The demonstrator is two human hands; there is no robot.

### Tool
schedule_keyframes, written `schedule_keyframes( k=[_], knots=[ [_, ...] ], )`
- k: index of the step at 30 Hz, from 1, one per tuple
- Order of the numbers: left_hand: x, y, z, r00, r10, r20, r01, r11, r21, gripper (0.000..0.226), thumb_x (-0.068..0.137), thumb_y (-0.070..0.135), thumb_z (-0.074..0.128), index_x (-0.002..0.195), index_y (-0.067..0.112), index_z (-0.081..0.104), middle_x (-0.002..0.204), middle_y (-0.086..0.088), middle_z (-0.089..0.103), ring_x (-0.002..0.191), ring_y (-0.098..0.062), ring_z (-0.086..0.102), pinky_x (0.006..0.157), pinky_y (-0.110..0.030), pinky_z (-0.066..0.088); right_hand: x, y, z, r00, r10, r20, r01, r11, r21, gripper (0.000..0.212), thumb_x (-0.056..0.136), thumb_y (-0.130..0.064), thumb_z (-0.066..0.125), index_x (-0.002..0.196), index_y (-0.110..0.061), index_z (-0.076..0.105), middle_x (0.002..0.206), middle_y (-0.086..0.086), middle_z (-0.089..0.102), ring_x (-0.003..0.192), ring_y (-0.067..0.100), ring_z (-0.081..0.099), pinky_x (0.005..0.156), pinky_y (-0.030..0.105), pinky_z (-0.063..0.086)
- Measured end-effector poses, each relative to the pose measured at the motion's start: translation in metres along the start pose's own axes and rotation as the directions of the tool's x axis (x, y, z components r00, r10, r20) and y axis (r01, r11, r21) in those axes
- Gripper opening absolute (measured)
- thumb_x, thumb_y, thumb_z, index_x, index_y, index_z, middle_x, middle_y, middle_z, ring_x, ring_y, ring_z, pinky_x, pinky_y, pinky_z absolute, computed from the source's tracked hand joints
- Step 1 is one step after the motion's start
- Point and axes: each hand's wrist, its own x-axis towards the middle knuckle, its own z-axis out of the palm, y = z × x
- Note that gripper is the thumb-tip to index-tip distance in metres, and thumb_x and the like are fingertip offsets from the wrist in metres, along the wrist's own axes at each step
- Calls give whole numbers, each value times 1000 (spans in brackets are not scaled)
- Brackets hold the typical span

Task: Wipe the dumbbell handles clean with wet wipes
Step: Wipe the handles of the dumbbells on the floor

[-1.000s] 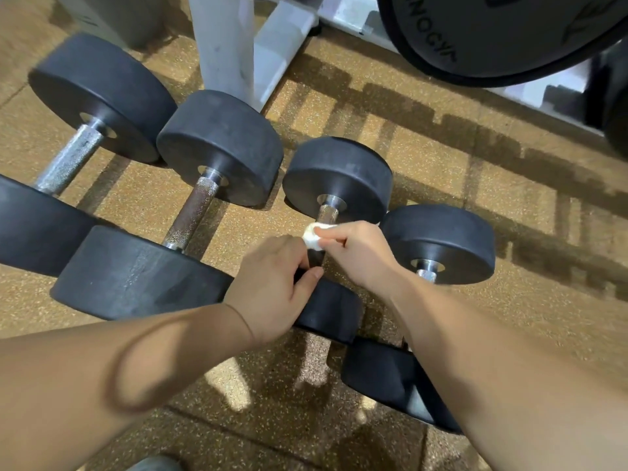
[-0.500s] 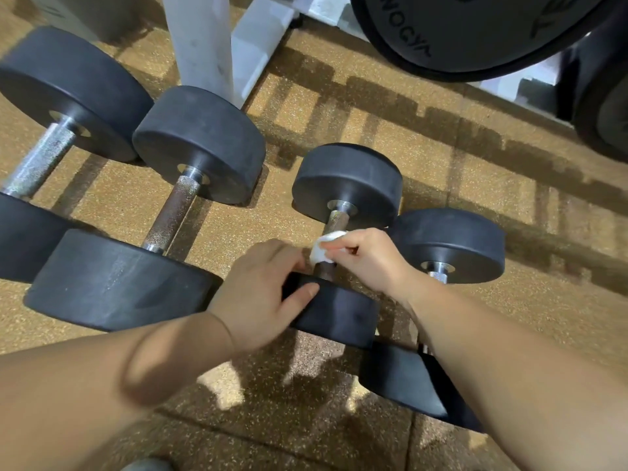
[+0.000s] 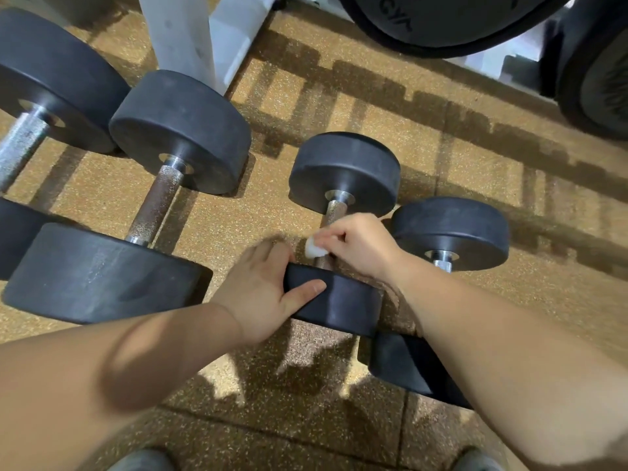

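Pinching wadded wipe on knurled handle, right hand — left hand clasps rubber head.

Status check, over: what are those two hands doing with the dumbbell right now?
Left hand grips the near end of the dumbbell. Right hand pinches a white wipe against the handle. Neighbouring dumbbell close on the right, handle not blocked.

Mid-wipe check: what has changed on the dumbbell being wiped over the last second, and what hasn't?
The right hand, pinching the wet wipe, has slid it along the handle, away from the far head and toward the near head. Nothing was taken hold of or let go. The left hand still grips the near head, which has not shifted.
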Motion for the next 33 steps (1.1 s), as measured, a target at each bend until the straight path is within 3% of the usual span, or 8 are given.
schedule_keyframes(
  k=[4, 8, 12, 18, 24, 26, 29, 33],
  knots=[
    [-1, 6, -3, 1000, -6, 5, 6, 998, 56, 68, 75, 87, 18, 106, 29, 37, 106, 7, 38, 105, -20, 42, 94, -38, 39, 22, -1, -17, 959, 227, -170, -212, 972, 103, 15, 91, -33, 68, 98, -31, 80, 106, -11, 76, 101, 8, 66, 89, 29, 51],
    [-1, 17, -3, 1000, -5, 28, 2, 996, 91, 72, 78, 86, 24, 113, 24, 40, 115, 1, 42, 113, -24, 42, 99, -38, 37, 2, -6, -21, 982, 184, 39, -188, 964, 185, 13, 88, -22, 73, 82, -32, 81, 76, -27, 70, 80, -11, 62, 73, 8, 42],
    [3, 29, -6, 998, -27, 56, 19, 991, 131, 79, 75, 86, 26, 121, 23, 43, 125, -2, 47, 120, -24, 41, 104, -38, 37, -16, 3, -22, 986, 43, 164, -51, 998, 46, 10, 86, -24, 76, 94, -26, 82, 80, -25, 67, 77, -11, 60, 70, 8, 40],
    [11, 41, -12, 991, 57, 120, -93, 943, 318, 83, 77, 85, 18, 126, 23, 40, 130, 0, 46, 121, -22, 41, 99, -37, 39, 10, 13, -18, 937, 283, -207, -222, 936, 272, 15, 91, -23, 69, 101, -23, 81, 106, -6, 76, 102, 7, 66, 96, 30, 51],
    [10, 33, -6, 994, 85, 70, -101, 957, 272, 80, 76, 87, 15, 119, 24, 40, 124, 1, 46, 117, -22, 41, 97, -35, 37, -20, 12, -19, 982, 99, 158, -112, 991, 69, 14, 87, -29, 75, 100, -29, 81, 96, -9, 73, 85, 7, 64, 78, 25, 50],
    [9, 30, -4, 995, 83, 49, -93, 961, 261, 74, 73, 86, 10, 110, 28, 35, 119, 1, 45, 113, -22, 42, 94, -35, 37, -17, 11, -22, 982, 43, 182, -57, 996, 71, 14, 89, -26, 74, 101, -27, 81, 99, -6, 76, 86, 5, 65, 76, 19, 49],
    [9, 27, 0, 995, 94, 23, -97, 974, 204, 79, 75, 86, 12, 117, 25, 40, 124, 1, 47, 118, -23, 43, 98, -36, 37, 2, 12, -21, 995, 103, 13, -104, 989, 109, 17, 91, -29, 68, 99, -20, 81, 104, -4, 77, 96, 8, 68, 87, 28, 54],
    [7, 25, -2, 995, 93, 43, -100, 977, 186, 103, 74, 85, 10, 150, 20, 31, 152, -2, 37, 140, -23, 32, 116, -35, 27, 1, 10, -9, 949, 280, -147, -234, 934, 269, 15, 90, -32, 66, 97, -37, 79, 103, -20, 74, 100, -2, 64, 92, 29, 52]
  ],
)
